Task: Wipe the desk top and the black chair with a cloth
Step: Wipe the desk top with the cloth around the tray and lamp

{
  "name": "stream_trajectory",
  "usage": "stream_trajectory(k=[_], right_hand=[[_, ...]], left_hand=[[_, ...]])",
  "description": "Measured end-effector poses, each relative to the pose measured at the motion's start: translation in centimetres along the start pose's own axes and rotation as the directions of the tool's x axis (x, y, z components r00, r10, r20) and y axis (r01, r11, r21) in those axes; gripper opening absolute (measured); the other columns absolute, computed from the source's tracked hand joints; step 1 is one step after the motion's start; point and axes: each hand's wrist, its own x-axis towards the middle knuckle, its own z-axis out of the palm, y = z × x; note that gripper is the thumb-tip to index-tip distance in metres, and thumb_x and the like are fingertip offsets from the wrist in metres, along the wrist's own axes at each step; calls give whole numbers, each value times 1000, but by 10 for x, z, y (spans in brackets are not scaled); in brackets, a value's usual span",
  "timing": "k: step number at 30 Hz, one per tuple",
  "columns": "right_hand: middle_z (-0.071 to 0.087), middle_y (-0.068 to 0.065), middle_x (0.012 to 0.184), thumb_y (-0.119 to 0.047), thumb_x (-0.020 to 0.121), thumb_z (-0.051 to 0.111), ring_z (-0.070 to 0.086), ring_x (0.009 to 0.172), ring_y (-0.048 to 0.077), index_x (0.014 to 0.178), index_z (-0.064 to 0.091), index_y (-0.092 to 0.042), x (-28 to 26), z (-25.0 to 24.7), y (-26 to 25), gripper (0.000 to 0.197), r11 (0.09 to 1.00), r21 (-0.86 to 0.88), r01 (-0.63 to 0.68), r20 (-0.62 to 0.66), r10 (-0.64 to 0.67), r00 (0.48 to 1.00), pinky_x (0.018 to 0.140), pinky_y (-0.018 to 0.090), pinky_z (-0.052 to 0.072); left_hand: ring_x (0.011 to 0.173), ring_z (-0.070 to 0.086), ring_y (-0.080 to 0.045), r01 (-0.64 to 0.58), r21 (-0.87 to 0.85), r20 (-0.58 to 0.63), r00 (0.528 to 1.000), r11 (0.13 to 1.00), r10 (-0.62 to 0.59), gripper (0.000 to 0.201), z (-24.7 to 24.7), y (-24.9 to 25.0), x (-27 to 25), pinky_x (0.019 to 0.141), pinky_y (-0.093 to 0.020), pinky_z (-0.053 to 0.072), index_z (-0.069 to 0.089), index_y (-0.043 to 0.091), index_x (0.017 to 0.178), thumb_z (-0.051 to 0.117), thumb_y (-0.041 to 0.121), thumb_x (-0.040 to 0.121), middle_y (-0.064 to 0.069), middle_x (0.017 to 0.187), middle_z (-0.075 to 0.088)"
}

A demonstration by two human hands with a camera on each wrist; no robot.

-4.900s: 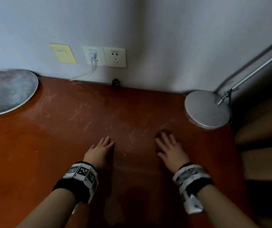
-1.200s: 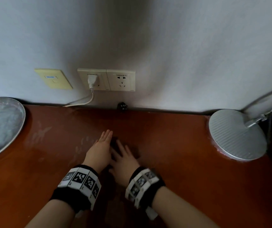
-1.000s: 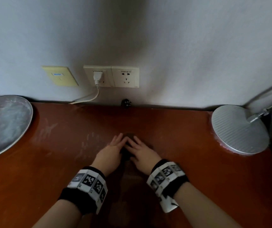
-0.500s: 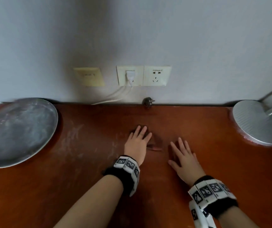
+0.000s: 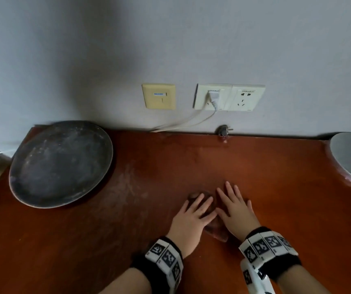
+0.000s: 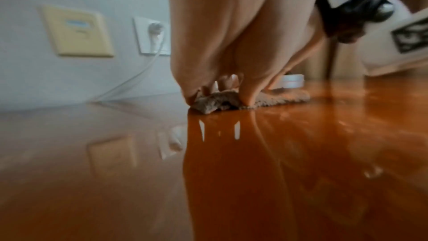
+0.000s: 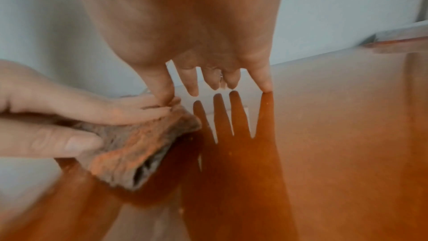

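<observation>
A small brownish cloth [image 5: 216, 232] lies on the glossy red-brown desk top [image 5: 149, 177]. My left hand [image 5: 193, 211] lies flat on it with straight fingers; the left wrist view shows the fingertips pressing the crumpled cloth [image 6: 215, 102]. My right hand [image 5: 234, 206] lies beside it with fingers spread and straight. In the right wrist view its fingertips [image 7: 265, 85] touch bare desk, its thumb meets the left hand's fingers, and the cloth [image 7: 132, 146] lies under the left hand. The black chair is not in view.
A dark round tray [image 5: 60, 164] sits on the desk's left end. A silver lamp base [image 5: 350, 158] stands at the right end. Wall sockets with a white plug and cable [image 5: 212, 96] and a small black plug [image 5: 223, 131] are at the back edge.
My right hand has moved left from bare desk and now lies against my left hand. Both hands and the cloth have slid a little towards me. The head view has swung left.
</observation>
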Motion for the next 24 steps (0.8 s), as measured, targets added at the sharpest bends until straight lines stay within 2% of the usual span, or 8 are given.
stream_trajectory(k=[2,7,10,13,15,17,19,24], right_hand=[[-16,-5,157,-39,101,30,-16,144,15,151,6,-29,-1,-7,2,56,997,58,-42,-11,42,999,116,46,6],[-14,-6,157,-38,102,28,-14,144,13,150,6,-29,-17,-10,27,54,984,78,-160,-2,160,987,117,42,7],[-14,-5,157,-35,102,27,-13,144,14,150,3,-28,-24,1,36,54,982,74,-173,3,173,985,116,42,9],[-12,-5,157,-31,103,24,-12,145,15,151,5,-27,-22,5,38,51,982,101,-158,-23,161,987,116,42,8],[-7,-5,158,-29,103,24,-8,145,14,150,12,-27,-20,3,38,48,975,146,-166,-26,172,985,118,43,9],[-5,-5,158,-30,103,24,-6,145,13,150,14,-27,-20,2,39,48,971,155,-180,-24,186,982,118,42,9],[-9,-5,158,-34,103,23,-8,145,13,150,9,-27,-22,4,37,50,974,113,-195,-16,198,980,118,40,8],[-15,-1,157,-40,101,24,-12,145,17,150,-2,-23,-24,16,20,58,968,52,-246,-17,247,969,116,42,6]], left_hand=[[146,-12,-17,105,-23,44,994,994,-104,60,-4,-18,8,118,-41,3,14,31,150,30,6,98,5,159,-9],[145,-13,-24,407,-83,28,914,910,-406,64,-25,-62,25,118,-44,8,8,29,151,29,2,97,1,159,-13],[147,4,-26,82,-82,-65,994,993,-87,58,-6,-8,18,114,-51,21,32,27,146,29,6,92,-3,159,8],[147,4,-21,-299,-103,82,948,949,307,49,9,41,4,116,-49,11,43,21,140,28,10,95,-2,159,13],[147,7,-19,-319,-71,93,941,945,325,46,8,33,5,116,-45,14,46,24,139,34,10,97,0,158,15],[143,24,-24,-157,3,-98,983,988,156,50,2,-3,4,110,-44,32,53,27,133,29,16,90,-2,154,29],[146,9,-26,118,0,-49,992,993,-118,52,-11,-66,-6,113,-41,25,35,27,145,28,17,94,-4,159,10],[146,-10,-24,502,3,52,863,865,-502,57,-32,-177,-45,115,-42,16,8,30,151,32,17,101,-1,159,-13]])
